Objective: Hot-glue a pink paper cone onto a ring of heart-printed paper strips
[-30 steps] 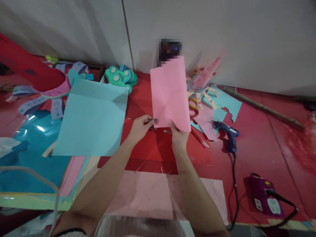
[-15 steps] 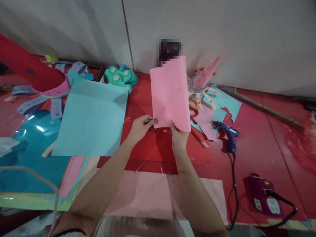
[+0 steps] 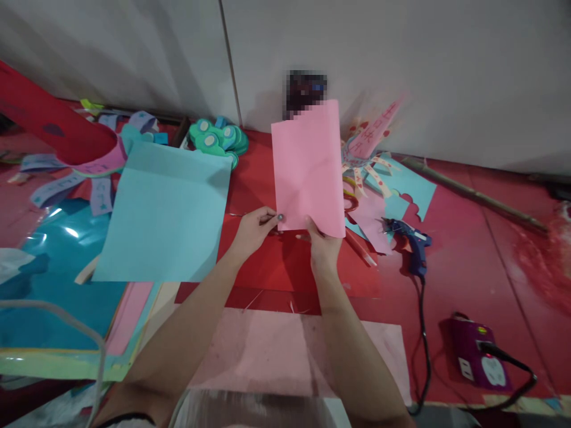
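A pink paper sheet (image 3: 307, 169), curved over at its right side, stands raised above red paper (image 3: 267, 267). Its lower left corner is pinched between the thumb and fingers of my left hand (image 3: 259, 229). At the lower right my right hand (image 3: 323, 241) grips the bottom edge, thumb on the front and the other fingers partly hidden behind. A light blue sheet (image 3: 167, 214) lies to the left of my hands. Scissors (image 3: 350, 195) with yellow and red handles are partly covered by the pink sheet's right edge.
Green foam shapes (image 3: 218, 141) and a decorated red cone (image 3: 66, 128) are at the back left. Rightward lie a blue glue gun (image 3: 413, 241), a purple power socket (image 3: 480, 355) and a wooden stick (image 3: 477, 196). A pink cone (image 3: 372, 134) stands near the wall.
The upper right of the pink sheet has shifted very slightly to the right. Both hands keep their hold in the same place.
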The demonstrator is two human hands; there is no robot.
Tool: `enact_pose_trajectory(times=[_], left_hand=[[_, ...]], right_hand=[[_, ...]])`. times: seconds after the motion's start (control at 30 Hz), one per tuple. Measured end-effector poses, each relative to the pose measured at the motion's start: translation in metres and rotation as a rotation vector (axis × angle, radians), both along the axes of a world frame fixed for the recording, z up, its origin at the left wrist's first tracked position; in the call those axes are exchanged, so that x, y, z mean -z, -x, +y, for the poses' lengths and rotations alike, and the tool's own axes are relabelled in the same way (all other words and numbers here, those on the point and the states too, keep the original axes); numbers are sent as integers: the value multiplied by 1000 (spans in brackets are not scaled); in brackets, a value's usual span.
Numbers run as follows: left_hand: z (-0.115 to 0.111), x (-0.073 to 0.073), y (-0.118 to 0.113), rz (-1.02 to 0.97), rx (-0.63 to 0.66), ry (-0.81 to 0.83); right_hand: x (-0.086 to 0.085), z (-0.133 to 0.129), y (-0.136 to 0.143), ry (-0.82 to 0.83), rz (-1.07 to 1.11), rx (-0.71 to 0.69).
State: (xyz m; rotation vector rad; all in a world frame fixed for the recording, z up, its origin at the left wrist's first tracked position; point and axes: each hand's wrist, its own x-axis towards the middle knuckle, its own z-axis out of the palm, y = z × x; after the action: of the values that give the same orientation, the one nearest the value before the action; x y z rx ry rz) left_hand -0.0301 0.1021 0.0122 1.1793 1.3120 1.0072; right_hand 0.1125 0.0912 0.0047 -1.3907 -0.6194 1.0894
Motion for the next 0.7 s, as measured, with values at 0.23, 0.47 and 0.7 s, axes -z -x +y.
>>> enact_pose_trajectory(times=[0.23, 0.47, 0.7], left_hand=[[0, -2, -1, 28, 7, -12], [-1, 0, 0, 9, 8, -12], [-1, 0, 1, 18, -5, -6]], right_hand=[[-1, 1, 1, 1, 11, 19], [-3, 0, 1, -9, 11, 19], [-3, 1, 1, -19, 40, 38]])
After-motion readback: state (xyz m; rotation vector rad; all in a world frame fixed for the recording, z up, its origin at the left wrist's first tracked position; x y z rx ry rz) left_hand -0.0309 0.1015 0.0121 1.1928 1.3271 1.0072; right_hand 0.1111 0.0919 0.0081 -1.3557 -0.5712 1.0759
